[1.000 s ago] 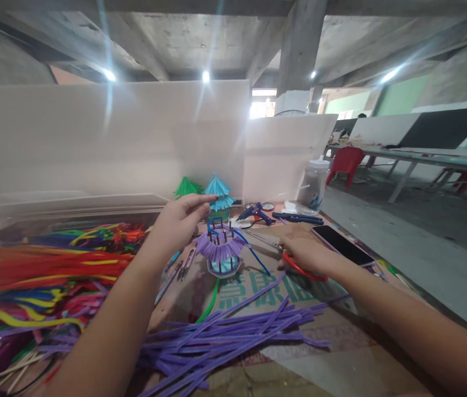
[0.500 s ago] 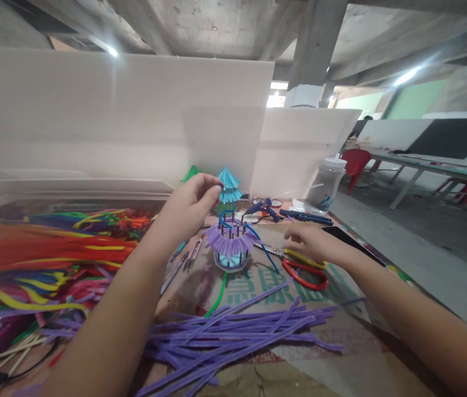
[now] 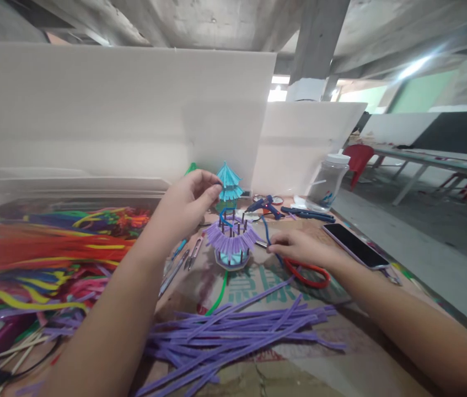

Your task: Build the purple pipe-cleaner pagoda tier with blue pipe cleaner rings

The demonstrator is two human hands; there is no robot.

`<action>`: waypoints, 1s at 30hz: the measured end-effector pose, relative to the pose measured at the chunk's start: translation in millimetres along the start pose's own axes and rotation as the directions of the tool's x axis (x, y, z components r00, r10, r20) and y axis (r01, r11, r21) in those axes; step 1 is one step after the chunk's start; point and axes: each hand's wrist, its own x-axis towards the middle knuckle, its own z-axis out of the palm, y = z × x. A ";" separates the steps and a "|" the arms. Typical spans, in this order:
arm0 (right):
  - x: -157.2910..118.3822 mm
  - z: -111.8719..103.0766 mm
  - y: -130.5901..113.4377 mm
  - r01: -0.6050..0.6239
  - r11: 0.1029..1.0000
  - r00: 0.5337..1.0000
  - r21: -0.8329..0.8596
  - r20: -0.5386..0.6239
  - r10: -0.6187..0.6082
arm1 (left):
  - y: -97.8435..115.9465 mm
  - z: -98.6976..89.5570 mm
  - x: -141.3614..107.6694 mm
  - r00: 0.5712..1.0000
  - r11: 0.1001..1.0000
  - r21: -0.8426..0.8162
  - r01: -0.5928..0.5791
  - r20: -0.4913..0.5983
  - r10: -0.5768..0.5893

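Note:
My left hand point(image 3: 194, 201) is pinched, thumb against forefinger, left of a light-blue tiered pagoda roof point(image 3: 229, 179). Whatever small dark thing lies at its fingertips I cannot make out. Below stands a purple pipe-cleaner roof point(image 3: 233, 238) on a round base point(image 3: 232, 263), with dark posts sticking up through it. A blue pipe cleaner point(image 3: 267, 230) runs down into my right hand point(image 3: 295, 246), which is closed on it. Another blue curl point(image 3: 225, 219) sits among the posts. Red-handled scissors point(image 3: 310, 275) lie under my right hand, partly covered.
Loose purple pipe cleaners point(image 3: 233, 336) spread across the front. Coloured bundles point(image 3: 59, 248) fill the left side. Behind are a glue gun point(image 3: 265, 205), a dark-blue cutter point(image 3: 307, 213) and a clear jar point(image 3: 328, 184). A phone point(image 3: 355, 245) lies at right; tweezers point(image 3: 196, 251) at left.
My right hand has moved left from above the scissors and taken hold of the blue pipe cleaner, pulling its free end up. The phone is now uncovered. My left hand has barely moved.

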 end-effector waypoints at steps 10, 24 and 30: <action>-30.2 -44.7 -13.4 0.048 0.970 0.995 -0.237 0.095 -0.026 | -2.2 -4.8 -0.8 0.999 0.988 0.157 -0.003 -0.035 0.009; 38.3 -50.6 66.2 -0.219 0.975 0.884 0.041 -0.414 0.216 | 4.2 -9.2 -1.8 0.999 0.956 0.288 0.050 0.005 -0.053; 78.0 -44.5 79.7 -0.210 0.969 0.883 0.130 -0.401 0.245 | -3.5 -12.9 -11.5 0.994 0.956 0.292 0.019 0.097 -0.050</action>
